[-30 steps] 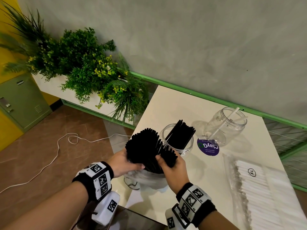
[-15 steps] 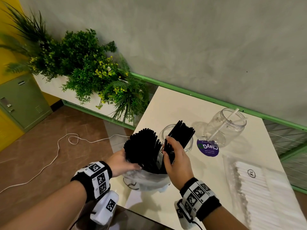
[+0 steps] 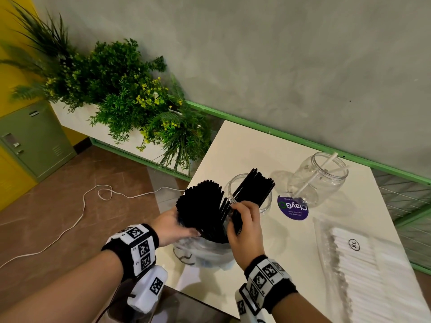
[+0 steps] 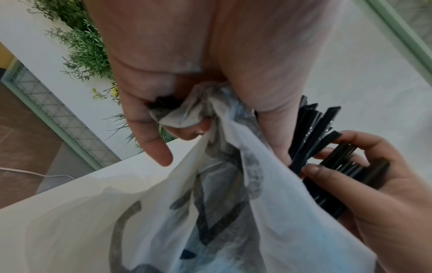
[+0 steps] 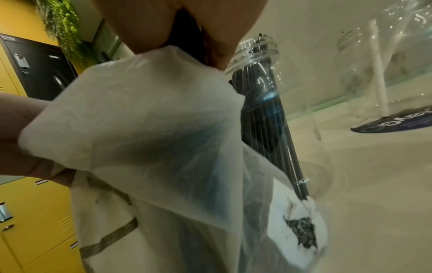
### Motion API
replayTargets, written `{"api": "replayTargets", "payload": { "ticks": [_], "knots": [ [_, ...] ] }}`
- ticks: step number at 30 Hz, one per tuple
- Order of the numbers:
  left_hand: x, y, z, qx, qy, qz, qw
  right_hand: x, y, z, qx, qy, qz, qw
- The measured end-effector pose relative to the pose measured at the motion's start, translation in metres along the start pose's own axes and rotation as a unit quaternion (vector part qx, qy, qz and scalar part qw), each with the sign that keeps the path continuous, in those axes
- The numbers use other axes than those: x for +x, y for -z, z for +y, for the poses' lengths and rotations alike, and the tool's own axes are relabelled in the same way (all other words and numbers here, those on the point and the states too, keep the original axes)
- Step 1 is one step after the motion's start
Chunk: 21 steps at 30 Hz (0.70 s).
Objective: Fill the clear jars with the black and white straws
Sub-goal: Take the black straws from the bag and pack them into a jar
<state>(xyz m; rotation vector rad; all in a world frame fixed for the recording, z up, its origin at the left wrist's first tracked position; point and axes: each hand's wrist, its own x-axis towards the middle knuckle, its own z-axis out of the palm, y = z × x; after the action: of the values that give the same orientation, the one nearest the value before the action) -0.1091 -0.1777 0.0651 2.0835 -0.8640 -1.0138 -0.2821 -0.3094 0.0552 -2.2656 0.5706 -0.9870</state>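
My left hand [image 3: 173, 226] grips the neck of a thin white plastic bag [image 3: 205, 252] that holds a fanned bundle of black straws [image 3: 200, 206]; the grip shows close up in the left wrist view [image 4: 187, 114]. My right hand [image 3: 245, 217] pinches a few black straws [image 4: 346, 166] at the bundle's right side. Just behind it stands a clear jar [image 3: 264, 207] with several black straws [image 3: 256, 185] leaning inside. A second clear jar [image 3: 319, 180], farther right, holds one white straw [image 3: 314, 176].
A clear pack of white straws [image 3: 373, 264] lies at the table's right. A purple round sticker [image 3: 292, 207] sits between the jars. Planter greenery [image 3: 130, 94] borders the table's left; a white cable [image 3: 70, 224] runs over the floor.
My right hand has risen along the bundle's right side towards the near jar and now pinches a few straws. The left hand and bag have stayed almost still.
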Motion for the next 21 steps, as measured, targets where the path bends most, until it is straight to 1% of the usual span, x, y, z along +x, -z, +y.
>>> {"api": "replayTargets", "payload": {
  "ticks": [4,7,10,14,17,21],
  "knots": [
    [-0.001,-0.001,0.002,-0.013,-0.002,0.005,1.000,0.010,0.006,-0.007,0.041,0.004,0.007,0.999],
    [-0.001,-0.002,0.003,-0.009,-0.005,0.010,1.000,0.025,0.018,-0.024,0.146,-0.042,0.011,0.988],
    [-0.001,-0.001,0.003,-0.007,-0.006,0.010,1.000,0.047,0.038,-0.038,0.196,-0.046,0.020,0.979],
    [0.001,-0.001,0.002,-0.005,-0.025,-0.002,1.000,0.070,0.054,-0.049,0.211,-0.031,0.004,0.977],
    [0.002,-0.002,0.005,-0.003,-0.029,0.002,1.000,0.080,0.055,-0.050,0.188,-0.025,-0.028,0.981],
    [0.002,-0.002,0.007,-0.008,-0.036,-0.002,0.999,0.072,0.044,-0.045,0.149,-0.026,-0.061,0.987]
  ]
}}
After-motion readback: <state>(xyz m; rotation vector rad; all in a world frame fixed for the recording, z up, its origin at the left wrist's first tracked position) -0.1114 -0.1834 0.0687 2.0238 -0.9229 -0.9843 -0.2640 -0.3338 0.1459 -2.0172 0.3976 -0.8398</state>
